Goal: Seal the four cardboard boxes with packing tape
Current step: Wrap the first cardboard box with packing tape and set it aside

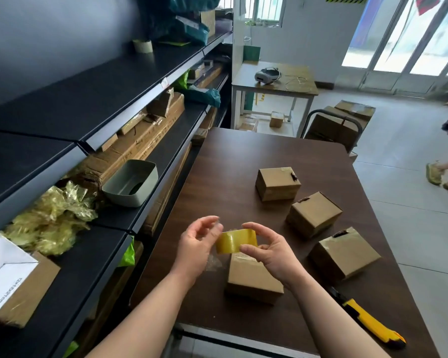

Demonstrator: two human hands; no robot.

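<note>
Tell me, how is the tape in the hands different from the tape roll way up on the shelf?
The yellow tape roll is bright and see-through; the shelf roll is pale and dull. The yellow tape roll is pinched by the right hand, with the left hand at its other side, above a box; the shelf roll sits alone on the top shelf. Both are round rolls.

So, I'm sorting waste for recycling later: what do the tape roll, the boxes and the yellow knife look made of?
The tape roll looks like glossy, translucent yellowish plastic film, given its sheen. The boxes look like matte brown cardboard: dull surface, folded edges. The knife has a yellow and black casing, seemingly hard plastic; no blade shows.
</note>
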